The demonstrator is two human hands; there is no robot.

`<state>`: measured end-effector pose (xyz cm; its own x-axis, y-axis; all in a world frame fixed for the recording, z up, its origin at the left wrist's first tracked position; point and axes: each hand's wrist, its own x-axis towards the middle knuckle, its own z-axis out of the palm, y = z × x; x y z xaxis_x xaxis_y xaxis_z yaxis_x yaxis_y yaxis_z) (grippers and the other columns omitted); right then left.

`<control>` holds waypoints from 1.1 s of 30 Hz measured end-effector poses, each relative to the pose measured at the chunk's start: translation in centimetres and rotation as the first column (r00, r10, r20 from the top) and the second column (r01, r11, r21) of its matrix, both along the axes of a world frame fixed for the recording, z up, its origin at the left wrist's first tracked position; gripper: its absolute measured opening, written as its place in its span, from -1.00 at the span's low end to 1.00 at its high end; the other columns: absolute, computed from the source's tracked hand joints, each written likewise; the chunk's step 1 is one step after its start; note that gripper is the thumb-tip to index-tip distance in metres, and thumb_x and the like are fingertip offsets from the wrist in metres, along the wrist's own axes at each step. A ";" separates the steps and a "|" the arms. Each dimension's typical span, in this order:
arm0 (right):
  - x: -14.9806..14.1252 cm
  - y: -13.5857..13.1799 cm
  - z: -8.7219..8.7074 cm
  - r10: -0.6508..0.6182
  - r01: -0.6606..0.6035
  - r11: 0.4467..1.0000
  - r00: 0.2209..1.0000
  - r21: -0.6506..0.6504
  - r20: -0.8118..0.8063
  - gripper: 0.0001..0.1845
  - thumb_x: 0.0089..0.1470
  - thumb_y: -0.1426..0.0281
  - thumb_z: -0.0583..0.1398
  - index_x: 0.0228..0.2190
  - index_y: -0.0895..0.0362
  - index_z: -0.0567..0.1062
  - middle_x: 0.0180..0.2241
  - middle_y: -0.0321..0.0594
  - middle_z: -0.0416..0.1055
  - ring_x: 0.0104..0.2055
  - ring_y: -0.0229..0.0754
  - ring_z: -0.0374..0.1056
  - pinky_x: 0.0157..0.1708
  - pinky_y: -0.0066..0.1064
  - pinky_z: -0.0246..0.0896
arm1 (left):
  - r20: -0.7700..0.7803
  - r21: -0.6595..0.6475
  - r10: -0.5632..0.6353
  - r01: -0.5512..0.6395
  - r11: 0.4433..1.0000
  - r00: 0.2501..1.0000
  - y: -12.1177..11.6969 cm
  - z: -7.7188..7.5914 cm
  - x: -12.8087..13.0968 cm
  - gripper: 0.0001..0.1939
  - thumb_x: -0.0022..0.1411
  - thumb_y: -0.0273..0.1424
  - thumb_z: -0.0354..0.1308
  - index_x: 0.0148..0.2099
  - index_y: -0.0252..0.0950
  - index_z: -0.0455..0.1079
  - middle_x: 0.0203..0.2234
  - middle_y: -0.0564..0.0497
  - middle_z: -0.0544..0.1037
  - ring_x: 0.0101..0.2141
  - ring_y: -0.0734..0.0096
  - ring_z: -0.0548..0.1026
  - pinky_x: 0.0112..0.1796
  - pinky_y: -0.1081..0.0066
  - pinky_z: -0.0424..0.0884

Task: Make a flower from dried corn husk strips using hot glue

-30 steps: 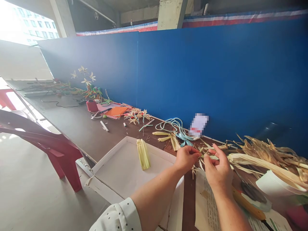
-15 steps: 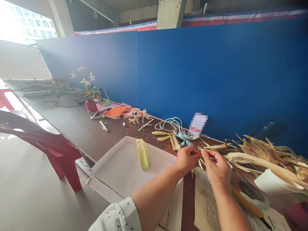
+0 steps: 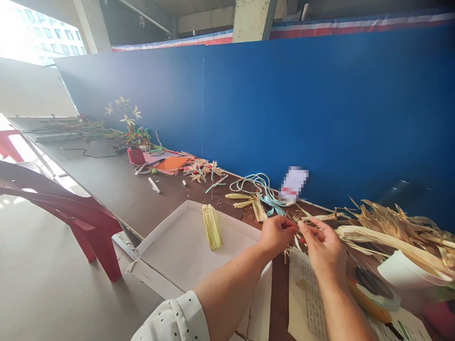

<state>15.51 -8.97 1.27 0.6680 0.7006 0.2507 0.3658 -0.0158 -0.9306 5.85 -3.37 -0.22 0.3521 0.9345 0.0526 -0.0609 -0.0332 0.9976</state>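
Note:
My left hand (image 3: 279, 233) is closed in a pinch over the table near the box lid's right corner. Facing it, my right hand (image 3: 324, 244) has thumb and forefinger close to the left fingertips, its other fingers curled. Something thin and small seems to lie between the fingertips, but its kind is hidden. Thin husk scraps (image 3: 296, 241) show just beneath. Left of the hands, a folded pale-green corn husk (image 3: 212, 228) lies in the white box lid (image 3: 177, 251). Beyond the left hand are a yellowish husk piece (image 3: 259, 208) and a light-blue ribbon (image 3: 273, 205).
Dried husks (image 3: 394, 222) heap up at the right, some across a white cup (image 3: 405, 272). A yellow-handled tool (image 3: 371, 305) rests by printed paper (image 3: 304, 293). Behind run a pale-blue cord (image 3: 254, 180) and a blue partition (image 3: 320, 109). A red chair (image 3: 85, 222) stands left.
My right hand has shifted slightly right, and its fingers look a little more spread from the left fingertips. The left hand stays nearly in place.

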 end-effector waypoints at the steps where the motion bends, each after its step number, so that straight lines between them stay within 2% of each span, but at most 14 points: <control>1: 0.1 0.0 0.0 0.017 -0.016 1.000 0.999 0.020 -0.035 -0.16 -0.24 -0.02 0.32 0.03 0.15 0.38 -0.35 -0.10 0.52 -0.54 -0.18 0.34 -0.55 -0.40 0.20 | -0.001 0.002 -0.002 0.002 1.000 1.000 0.0 0.0 -0.1 -0.90 0.02 -0.39 0.21 -0.39 -0.33 0.46 -0.63 0.12 0.40 -0.58 0.61 0.27 -0.53 0.56 0.14; 4: 0.3 0.0 -0.1 0.066 -0.065 0.998 0.998 0.026 -0.021 -0.10 -0.25 0.00 0.33 0.10 0.14 0.32 -0.29 -0.08 0.51 -0.47 -0.18 0.37 -0.49 -0.38 0.25 | -0.027 0.027 0.008 -0.007 1.000 1.000 0.0 -0.1 -0.1 -0.89 0.02 -0.38 0.21 -0.40 -0.33 0.46 -0.62 0.12 0.41 -0.56 0.60 0.28 -0.51 0.55 0.16; 8: 0.6 0.0 -0.5 -0.015 0.012 1.000 0.977 0.017 0.211 -0.24 -0.23 -0.02 0.30 0.00 0.07 0.42 -0.17 -0.08 0.46 -0.47 -0.20 0.37 -0.42 -0.33 0.27 | -0.053 0.065 0.041 -0.038 0.997 0.998 0.1 -0.2 0.0 -0.89 0.01 -0.38 0.20 -0.41 -0.33 0.45 -0.58 0.12 0.43 -0.54 0.60 0.29 -0.48 0.55 0.18; 10: 0.9 0.1 -0.7 -0.029 0.028 1.000 0.967 0.007 0.253 -0.26 -0.21 -0.03 0.29 -0.02 0.08 0.44 -0.18 -0.08 0.46 -0.47 -0.20 0.36 -0.42 -0.32 0.27 | -0.052 0.059 0.038 -0.035 0.998 0.998 0.1 -0.2 0.0 -0.90 0.01 -0.39 0.19 -0.42 -0.33 0.45 -0.59 0.12 0.42 -0.54 0.59 0.29 -0.49 0.55 0.17; 14: 1.5 0.2 -1.0 0.059 -0.043 0.996 0.968 -0.074 0.243 -0.30 -0.20 -0.02 0.29 -0.08 0.14 0.47 -0.28 -0.07 0.51 -0.44 -0.14 0.37 -0.42 -0.32 0.26 | -0.040 0.005 0.003 -0.003 1.000 0.999 0.2 0.0 -0.2 -0.93 0.02 -0.47 0.14 -0.40 -0.32 0.44 -0.62 0.12 0.41 -0.55 0.59 0.31 -0.48 0.56 0.20; 21: 1.4 0.1 -0.7 0.090 -0.082 0.993 0.991 -0.082 0.100 -0.45 -0.22 -0.03 0.30 -0.31 0.15 0.58 -0.43 -0.17 0.52 -0.40 -0.11 0.39 -0.38 -0.34 0.25 | -0.010 -0.028 -0.010 0.010 1.000 1.000 0.0 0.5 -0.2 -0.92 0.05 -0.42 0.20 -0.38 -0.34 0.45 -0.63 0.13 0.40 -0.56 0.61 0.30 -0.48 0.56 0.21; 28: 1.8 0.2 -1.4 0.088 -0.088 0.996 0.996 -0.017 0.001 -0.46 -0.23 0.00 0.32 -0.29 0.14 0.58 -0.44 -0.20 0.52 -0.42 -0.14 0.39 -0.43 -0.37 0.25 | 0.006 0.004 -0.043 0.043 0.999 0.999 0.2 0.0 -0.1 -0.89 0.03 -0.39 0.23 -0.38 -0.34 0.47 -0.64 0.13 0.38 -0.58 0.62 0.27 -0.50 0.56 0.19; 33: 1.4 0.2 -1.0 0.147 -0.153 0.988 0.955 -0.003 -0.257 -0.49 -0.30 0.08 0.38 -0.30 0.13 0.56 -0.56 -0.29 0.43 -0.58 -0.28 0.24 -0.61 -0.45 0.13 | 0.046 -0.018 -0.078 0.079 0.997 0.996 0.6 -0.7 0.3 -0.85 0.02 -0.36 0.23 -0.35 -0.35 0.48 -0.64 0.11 0.39 -0.57 0.60 0.30 -0.48 0.56 0.23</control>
